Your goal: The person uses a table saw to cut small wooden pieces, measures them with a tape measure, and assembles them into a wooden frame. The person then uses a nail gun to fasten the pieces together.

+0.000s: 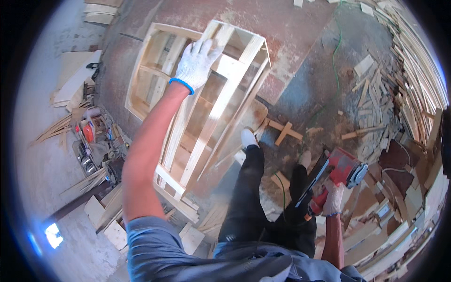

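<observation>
My left hand [196, 63], in a white glove with a blue cuff, lies with fingers stretched out across the upper part of a pale wooden frame [217, 109]. It grips nothing, and whether the palm presses on the slats is hard to tell. Long boards and short cross-pieces make up the frame, which rests tilted on the floor to my front left. At my right side, my gloved right hand [333, 197] is closed around the handle of a red and black nail gun [342, 164], held away from the frame. The fingers on the handle are partly hidden.
Scrap wood [371, 94] is heaped at the right, beside long stacked strips [418, 56]. A crossed wooden piece [284, 132] lies near my feet. A thin green hose [337, 51] runs over the floor. Tools and a red item [88, 133] sit at the left.
</observation>
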Available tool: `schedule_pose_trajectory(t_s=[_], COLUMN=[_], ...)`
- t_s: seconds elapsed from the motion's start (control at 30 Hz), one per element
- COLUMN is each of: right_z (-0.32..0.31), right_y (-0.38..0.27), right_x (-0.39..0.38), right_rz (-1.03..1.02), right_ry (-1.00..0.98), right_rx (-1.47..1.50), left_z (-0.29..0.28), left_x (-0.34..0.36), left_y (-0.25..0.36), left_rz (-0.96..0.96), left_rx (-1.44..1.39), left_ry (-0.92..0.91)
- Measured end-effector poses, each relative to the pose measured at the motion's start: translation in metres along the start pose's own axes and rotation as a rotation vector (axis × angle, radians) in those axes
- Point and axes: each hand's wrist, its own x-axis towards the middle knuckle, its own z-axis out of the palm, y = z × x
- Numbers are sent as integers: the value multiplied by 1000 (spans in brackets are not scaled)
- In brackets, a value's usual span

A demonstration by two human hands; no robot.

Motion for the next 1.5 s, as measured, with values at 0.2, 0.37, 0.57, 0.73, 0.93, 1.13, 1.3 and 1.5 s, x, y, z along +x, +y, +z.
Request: schedule_pose_trajectory(t_s=[0.2, 0.37, 0.57, 0.73, 0.93, 1.13, 1.3, 1.5], right_z=[51, 84, 69, 40, 5, 4, 14, 51], right_y=[8, 19, 27, 24, 22, 11, 31, 58], right_x=[-7, -8, 2, 9, 31, 33, 41, 38], right_rz=[117, 178, 252, 236, 201, 166, 180, 283], right_ry=[129, 55, -67, -92, -65, -3, 7, 125], right_rx=[31, 72, -46, -111, -46, -8, 39, -28], left_z=[-33, -18, -8, -14, -72, -67, -1, 126], left_x=[4, 17, -8, -33, -68, -148, -141, -61], left_y=[72, 112, 146, 155, 104, -51, -131, -120], left_rz=[-139, -388, -508, -496, -651, -1036, -1239, -918], left_rx=[-478, -344, -568, -631, -795, -683, -1461, -2032], left_ry=[-40, 67, 252, 289, 448, 576, 352, -133])
